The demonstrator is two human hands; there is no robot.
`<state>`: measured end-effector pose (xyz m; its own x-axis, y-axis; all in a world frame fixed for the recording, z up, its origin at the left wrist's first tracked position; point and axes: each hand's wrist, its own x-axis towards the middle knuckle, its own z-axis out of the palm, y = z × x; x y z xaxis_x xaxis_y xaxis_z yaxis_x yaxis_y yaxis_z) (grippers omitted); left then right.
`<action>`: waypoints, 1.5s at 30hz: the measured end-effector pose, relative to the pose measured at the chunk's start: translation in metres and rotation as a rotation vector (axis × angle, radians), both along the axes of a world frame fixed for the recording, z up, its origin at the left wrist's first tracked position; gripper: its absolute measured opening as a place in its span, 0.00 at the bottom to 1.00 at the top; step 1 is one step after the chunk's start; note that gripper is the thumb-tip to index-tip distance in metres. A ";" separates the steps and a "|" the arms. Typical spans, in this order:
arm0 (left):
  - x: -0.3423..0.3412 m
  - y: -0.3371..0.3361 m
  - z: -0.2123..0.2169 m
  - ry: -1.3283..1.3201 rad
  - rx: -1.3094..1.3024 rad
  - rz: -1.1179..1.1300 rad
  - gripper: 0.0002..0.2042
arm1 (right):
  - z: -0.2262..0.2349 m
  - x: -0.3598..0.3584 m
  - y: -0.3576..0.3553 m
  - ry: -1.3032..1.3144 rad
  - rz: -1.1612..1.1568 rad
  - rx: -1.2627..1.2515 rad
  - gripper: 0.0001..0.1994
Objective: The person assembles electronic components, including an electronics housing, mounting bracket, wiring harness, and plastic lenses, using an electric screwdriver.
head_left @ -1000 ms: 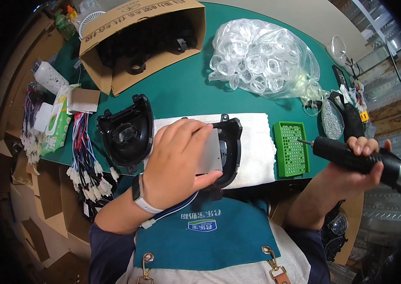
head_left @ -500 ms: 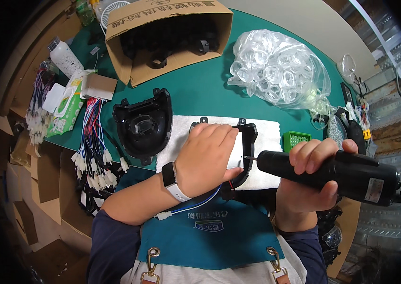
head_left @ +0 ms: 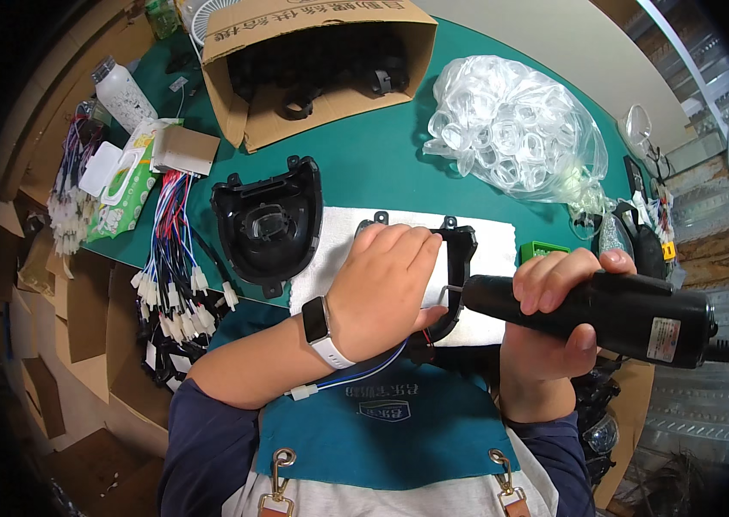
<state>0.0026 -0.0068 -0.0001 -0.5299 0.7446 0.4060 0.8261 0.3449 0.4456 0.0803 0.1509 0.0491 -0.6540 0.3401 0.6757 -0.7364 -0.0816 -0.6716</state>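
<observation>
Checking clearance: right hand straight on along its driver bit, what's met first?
Likely the pale panel under the left hand; the bit tip overlaps its right edge in view, but depth and contact are unclear.

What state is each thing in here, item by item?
Left hand: laid over the pale plate
Right hand: closed around the electric screwdriver
Electric screwdriver: bit at the plate's right edge, contact unclear
Black housing on white cloth: partly under left hand
Second housing: hollow side up, untouched
Cardboard box: open, black parts inside
Clear bag: filled with clear parts
Wipes pack: lid open
Watch: worn, screen dark
</observation>
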 end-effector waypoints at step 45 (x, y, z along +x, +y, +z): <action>0.001 -0.014 0.006 -0.259 -0.022 0.131 0.38 | -0.038 0.050 0.144 -0.063 -0.568 -0.022 0.27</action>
